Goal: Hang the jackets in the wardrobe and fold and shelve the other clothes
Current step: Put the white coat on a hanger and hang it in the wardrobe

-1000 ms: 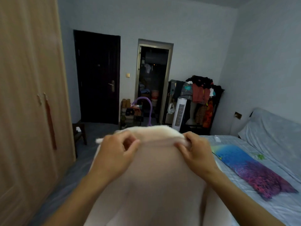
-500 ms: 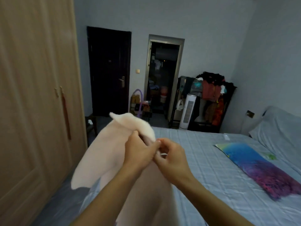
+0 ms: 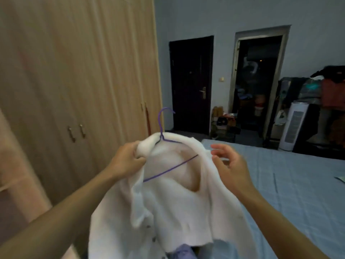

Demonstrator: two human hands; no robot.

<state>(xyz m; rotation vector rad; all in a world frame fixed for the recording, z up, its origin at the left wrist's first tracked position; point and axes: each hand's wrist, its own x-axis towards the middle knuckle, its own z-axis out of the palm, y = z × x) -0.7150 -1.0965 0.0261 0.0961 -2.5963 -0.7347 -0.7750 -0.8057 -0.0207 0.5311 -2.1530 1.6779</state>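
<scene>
**White fleece jacket on a purple wire hanger, held up before the wardrobe**

A soft, fuzzy white jacket (image 3: pixel 179 199) hangs in front of the person, its thick rolled collar draped over a thin purple wire hanger (image 3: pixel 164 139). The hanger's hook curves up above the collar, and its straight lower bar shows slantwise through the open neck. The fabric looks plush and limp, falling in loose folds, with small dark buttons along the front edge near the bottom.

The left hand (image 3: pixel 128 157) has its fingers curled tight round the left shoulder of the jacket, bunching the fleece. The right hand (image 3: pixel 229 163) is beside the right shoulder with fingers spread and loosely bent; it is blurred, and whether it touches the cloth cannot be told.

To the left stands the wardrobe (image 3: pixel 80 75), pale wood-grain doors closed, with small metal handles. To the right lies the bed (image 3: pixel 298 187) under a light blue checked sheet. Below the jacket's hem a bit of bluish-purple cloth (image 3: pixel 181 251) peeks out. Beyond are a dark closed door (image 3: pixel 190 85), an open doorway (image 3: pixel 257 81), a white tower fan (image 3: pixel 293 126) and a rack heaped with clothes (image 3: pixel 328 90).
</scene>
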